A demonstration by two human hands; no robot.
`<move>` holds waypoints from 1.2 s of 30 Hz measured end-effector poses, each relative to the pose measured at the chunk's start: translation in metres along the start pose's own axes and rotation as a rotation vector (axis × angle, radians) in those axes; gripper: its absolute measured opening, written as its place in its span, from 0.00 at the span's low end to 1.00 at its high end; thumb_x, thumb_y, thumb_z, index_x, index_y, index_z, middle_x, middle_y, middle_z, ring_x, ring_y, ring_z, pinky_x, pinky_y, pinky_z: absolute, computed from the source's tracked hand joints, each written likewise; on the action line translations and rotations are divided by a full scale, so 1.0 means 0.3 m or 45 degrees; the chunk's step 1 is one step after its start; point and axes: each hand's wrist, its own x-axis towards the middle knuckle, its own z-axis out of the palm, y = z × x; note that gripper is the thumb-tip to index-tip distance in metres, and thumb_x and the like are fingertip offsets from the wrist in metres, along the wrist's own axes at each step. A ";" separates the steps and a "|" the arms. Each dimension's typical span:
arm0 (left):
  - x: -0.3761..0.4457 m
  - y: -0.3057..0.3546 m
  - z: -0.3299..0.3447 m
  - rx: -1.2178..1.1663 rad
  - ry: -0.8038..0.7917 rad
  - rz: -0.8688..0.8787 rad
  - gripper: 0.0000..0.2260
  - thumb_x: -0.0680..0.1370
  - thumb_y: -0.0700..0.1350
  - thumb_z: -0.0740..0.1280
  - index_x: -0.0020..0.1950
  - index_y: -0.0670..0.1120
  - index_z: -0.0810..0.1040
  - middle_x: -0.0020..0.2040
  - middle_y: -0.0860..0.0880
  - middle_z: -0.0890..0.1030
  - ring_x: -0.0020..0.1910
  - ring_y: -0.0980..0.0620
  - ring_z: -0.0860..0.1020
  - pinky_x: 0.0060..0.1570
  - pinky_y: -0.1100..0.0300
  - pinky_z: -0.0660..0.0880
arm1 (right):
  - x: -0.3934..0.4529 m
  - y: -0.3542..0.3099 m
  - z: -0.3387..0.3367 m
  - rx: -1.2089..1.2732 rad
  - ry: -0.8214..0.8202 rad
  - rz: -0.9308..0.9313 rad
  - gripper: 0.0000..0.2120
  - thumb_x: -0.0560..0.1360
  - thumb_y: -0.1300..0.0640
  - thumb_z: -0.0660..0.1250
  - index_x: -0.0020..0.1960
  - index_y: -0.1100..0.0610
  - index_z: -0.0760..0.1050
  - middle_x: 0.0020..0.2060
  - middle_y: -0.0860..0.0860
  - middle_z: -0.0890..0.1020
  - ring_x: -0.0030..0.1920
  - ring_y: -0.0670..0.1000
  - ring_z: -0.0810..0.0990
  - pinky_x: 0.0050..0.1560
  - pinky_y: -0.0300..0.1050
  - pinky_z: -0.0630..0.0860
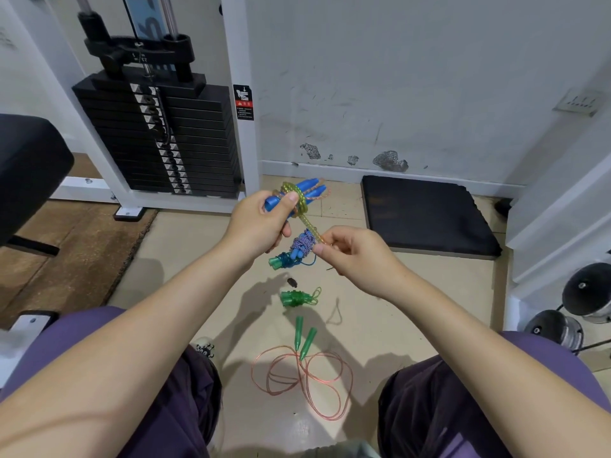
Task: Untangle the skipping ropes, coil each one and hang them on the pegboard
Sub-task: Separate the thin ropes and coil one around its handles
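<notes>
My left hand (pixel 261 223) grips a pair of blue handles (pixel 299 193) held in the air, with a yellow-green beaded rope (pixel 299 201) wound round them. My right hand (pixel 350 251) pinches the free end of that rope, stretched between both hands. On the floor below lie a bundled blue-and-white rope (pixel 301 247) with green and blue handles, a small green-handled bundle (pixel 296 298), and a loose pink rope (pixel 307 380) with two green handles (pixel 305 337). No pegboard is in view.
A weight-stack machine (pixel 155 133) stands at the back left with a black padded seat (pixel 29 170) beside it. A black mat (pixel 426 214) lies against the wall at right. Dumbbells (pixel 585 294) sit at the far right. My knees frame the floor.
</notes>
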 end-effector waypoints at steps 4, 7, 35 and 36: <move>0.001 -0.017 0.008 0.272 -0.031 0.035 0.13 0.80 0.56 0.66 0.41 0.48 0.76 0.28 0.49 0.77 0.22 0.58 0.70 0.27 0.60 0.65 | -0.005 -0.014 -0.019 -0.098 0.089 -0.121 0.11 0.76 0.53 0.70 0.36 0.52 0.75 0.27 0.47 0.72 0.29 0.44 0.67 0.33 0.40 0.64; 0.000 -0.028 0.008 0.494 -0.131 0.063 0.14 0.79 0.55 0.68 0.44 0.44 0.79 0.30 0.51 0.77 0.28 0.55 0.72 0.31 0.59 0.68 | -0.010 -0.017 -0.045 -0.118 0.164 -0.180 0.11 0.76 0.55 0.71 0.36 0.54 0.76 0.27 0.46 0.71 0.29 0.45 0.66 0.32 0.39 0.62; -0.070 0.021 -0.009 0.282 -1.006 -0.194 0.30 0.68 0.67 0.70 0.58 0.44 0.76 0.45 0.43 0.86 0.35 0.43 0.83 0.30 0.57 0.77 | -0.015 -0.004 -0.056 0.283 -0.115 -0.183 0.08 0.80 0.59 0.64 0.44 0.60 0.71 0.35 0.64 0.72 0.36 0.52 0.69 0.37 0.48 0.67; -0.069 0.016 -0.006 0.247 -1.017 -0.183 0.30 0.69 0.65 0.71 0.60 0.44 0.76 0.46 0.43 0.85 0.36 0.42 0.83 0.30 0.57 0.78 | -0.014 -0.005 -0.056 0.286 -0.118 -0.185 0.07 0.80 0.59 0.64 0.44 0.60 0.71 0.35 0.62 0.72 0.36 0.52 0.69 0.37 0.48 0.67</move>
